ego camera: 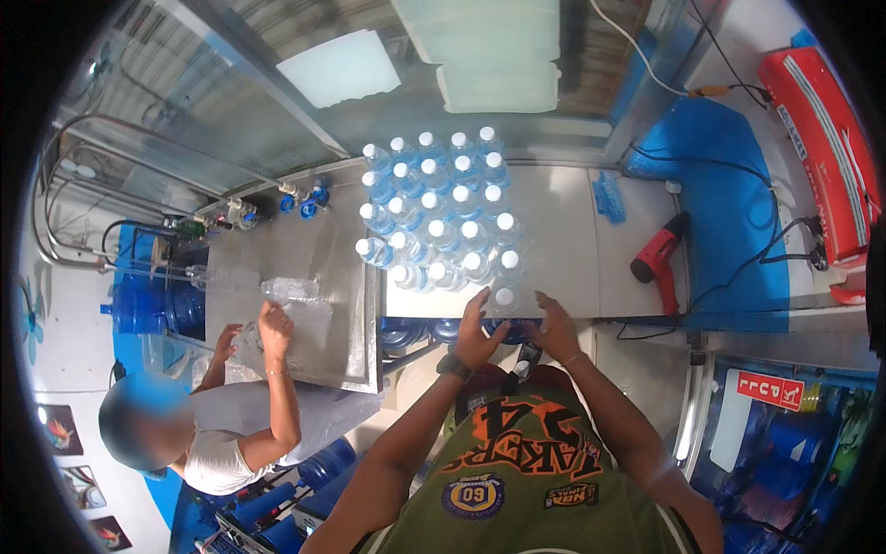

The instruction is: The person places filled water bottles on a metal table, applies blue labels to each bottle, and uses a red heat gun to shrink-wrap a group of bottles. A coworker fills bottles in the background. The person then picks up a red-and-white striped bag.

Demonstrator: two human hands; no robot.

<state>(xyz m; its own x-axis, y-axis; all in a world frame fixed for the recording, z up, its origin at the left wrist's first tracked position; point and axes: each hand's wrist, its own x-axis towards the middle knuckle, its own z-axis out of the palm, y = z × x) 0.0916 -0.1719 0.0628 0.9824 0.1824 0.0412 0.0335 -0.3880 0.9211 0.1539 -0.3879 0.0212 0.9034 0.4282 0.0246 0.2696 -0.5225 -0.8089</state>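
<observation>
Both my hands are held apart at the counter's front edge, on either side of a clear plastic bottle with a white cap [504, 298]. My left hand [479, 332] is just left of it, fingers spread; whether a fingertip touches it I cannot tell. On the other side, my right hand [556, 327] is slightly blurred, with its fingers apart and nothing in it. Beyond them, several capped water bottles [443, 215] stand close together in rows on the white counter [554, 242]. One at the left of the group [374, 251] looks tilted.
At the left, a co-worker [235, 443] stands by a steel sink counter [332, 242], one hand near a lying clear bottle [294, 289]. A red heat gun [661, 260] and blue plastic film [609, 197] lie on the right. Large blue water jugs [405, 332] sit below the counter.
</observation>
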